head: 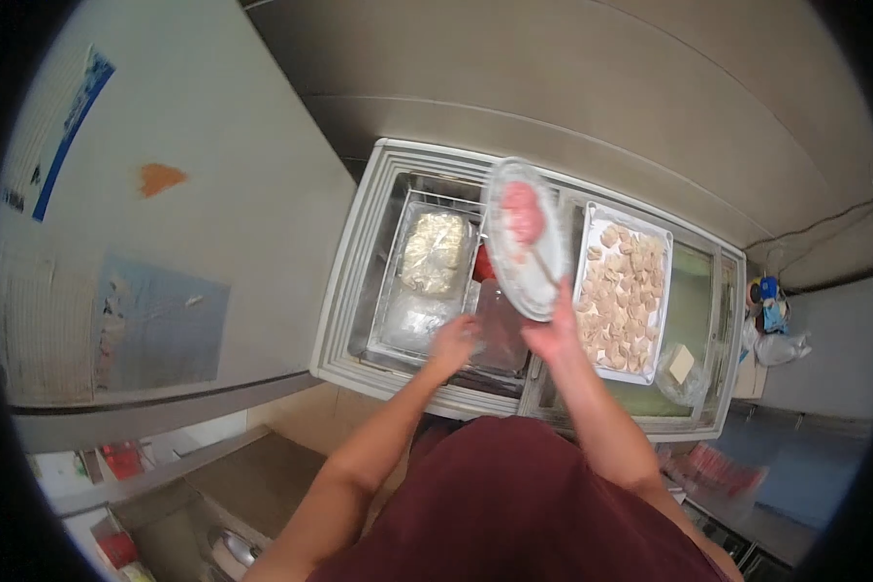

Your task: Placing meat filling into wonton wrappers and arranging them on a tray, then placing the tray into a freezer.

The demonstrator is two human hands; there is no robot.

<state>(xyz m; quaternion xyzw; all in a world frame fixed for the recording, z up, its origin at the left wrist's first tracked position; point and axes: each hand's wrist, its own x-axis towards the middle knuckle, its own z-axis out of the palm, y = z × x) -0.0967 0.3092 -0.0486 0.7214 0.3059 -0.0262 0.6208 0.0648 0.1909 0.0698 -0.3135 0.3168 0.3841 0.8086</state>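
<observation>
My right hand (555, 331) grips the near end of an oval platter (505, 280), which is tilted above an open chest freezer (349, 254). On the platter lie a lump of pink minced meat (521, 209) and a thin utensil (545, 263), both blurred. My left hand (455, 343) is over the freezer opening, its fingers curled by the edge of a wire basket (384, 320). Whether those fingers hold anything is too blurred to tell. Just right of them sits a translucent lidded container (500, 331). Bagged pale food (433, 254) and another clear bag (413, 320) lie in the basket.
A white tray (663, 291) of dumplings (622, 298) rests on the freezer's glass lid (691, 276), beside a plastic bag with a pale block (681, 364). Something red (484, 263) shows partly behind the platter. A large pale panel (262, 218) stands at left, a wall (553, 58) behind.
</observation>
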